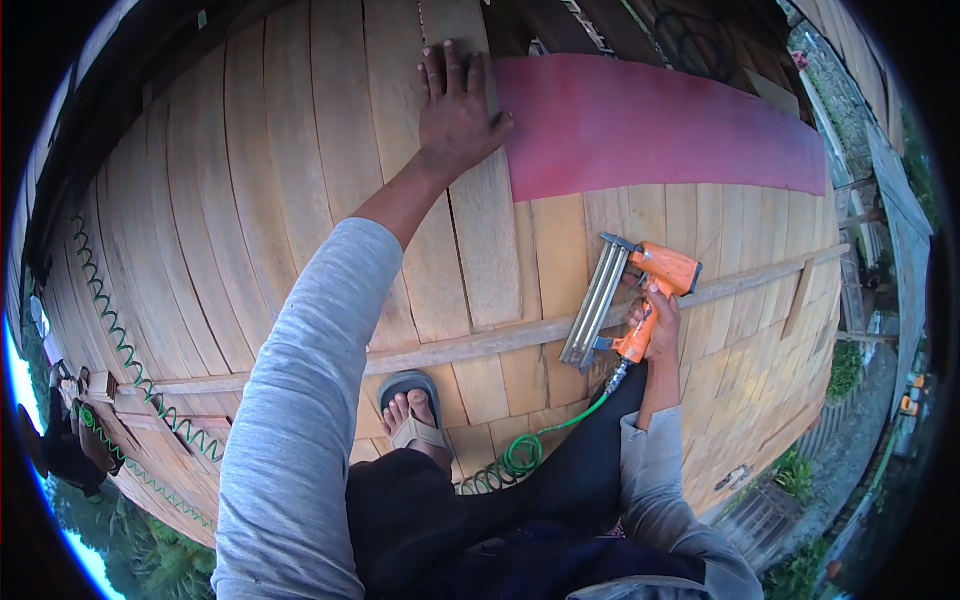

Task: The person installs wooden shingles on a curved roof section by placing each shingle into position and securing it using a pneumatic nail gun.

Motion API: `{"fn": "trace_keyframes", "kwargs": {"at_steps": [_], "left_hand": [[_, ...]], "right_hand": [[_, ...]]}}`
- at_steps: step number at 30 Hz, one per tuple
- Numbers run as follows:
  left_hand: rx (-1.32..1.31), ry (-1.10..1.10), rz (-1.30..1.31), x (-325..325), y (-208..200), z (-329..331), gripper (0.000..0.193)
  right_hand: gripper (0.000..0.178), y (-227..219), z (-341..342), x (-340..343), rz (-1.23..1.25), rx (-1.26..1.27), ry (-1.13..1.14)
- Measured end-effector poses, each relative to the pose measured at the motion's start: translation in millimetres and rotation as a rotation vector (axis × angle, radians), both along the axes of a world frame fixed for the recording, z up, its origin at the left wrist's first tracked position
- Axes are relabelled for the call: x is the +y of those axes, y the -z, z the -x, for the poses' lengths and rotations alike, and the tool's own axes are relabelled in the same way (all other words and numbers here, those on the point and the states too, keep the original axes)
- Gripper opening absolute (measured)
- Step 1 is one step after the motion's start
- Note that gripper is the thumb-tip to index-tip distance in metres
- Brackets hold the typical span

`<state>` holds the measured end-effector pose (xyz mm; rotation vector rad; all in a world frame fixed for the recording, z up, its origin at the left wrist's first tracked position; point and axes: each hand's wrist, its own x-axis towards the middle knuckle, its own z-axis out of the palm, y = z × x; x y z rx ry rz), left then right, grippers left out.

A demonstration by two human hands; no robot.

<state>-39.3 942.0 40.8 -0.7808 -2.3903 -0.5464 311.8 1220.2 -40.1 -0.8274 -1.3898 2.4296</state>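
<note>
My left hand (458, 118) lies flat on a wooden board (487, 240), fingers stretched toward the far side, its thumb close to the end of a red sheet (640, 130). That sheet stretches to the right over the upper boards. In my right hand (655, 322) is an orange nail gun (662, 268), gripped by its handle, with its long silver magazine (598, 305) on the left side. A green coiled air hose (524, 452) runs from the base of the handle down past my leg.
A long wooden batten (490, 343) crosses the sloping boards, my sandalled foot (412, 410) just below it. Another green coiled hose (110, 310) trails at the left, near a dark-clothed person (75, 445). Beyond the right edge, ground and plants (845, 370) lie lower down. Dark gaps show behind the sheet.
</note>
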Motion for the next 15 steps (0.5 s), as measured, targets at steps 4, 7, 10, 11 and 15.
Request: {"fn": "trace_keyframes", "kwargs": {"at_steps": [4, 7, 10, 11, 15], "left_hand": [[0.069, -0.094, 0.152, 5.1, -5.8, -16.8, 0.105], [0.051, 0.015, 0.04, 3.2, -3.8, -19.1, 0.105], [0.042, -0.004, 0.083, 1.5, -3.8, -17.2, 0.105], [0.035, -0.003, 0.088, 1.3, -3.7, -17.1, 0.105], [0.017, -0.007, 0.126, -0.3, -1.9, -11.2, 0.108]], "right_hand": [[0.039, -0.6, -1.3, 4.1, 0.001, 0.01, -0.015], [0.042, -5.1, -2.0, 1.4, -0.014, 0.016, -0.02], [0.042, -5.5, -1.1, 1.6, -0.009, 0.025, -0.03], [0.042, -5.3, -1.4, 2.5, -0.007, 0.03, -0.035], [0.045, -3.3, -0.4, 6.3, -0.021, 0.015, -0.044]]}}
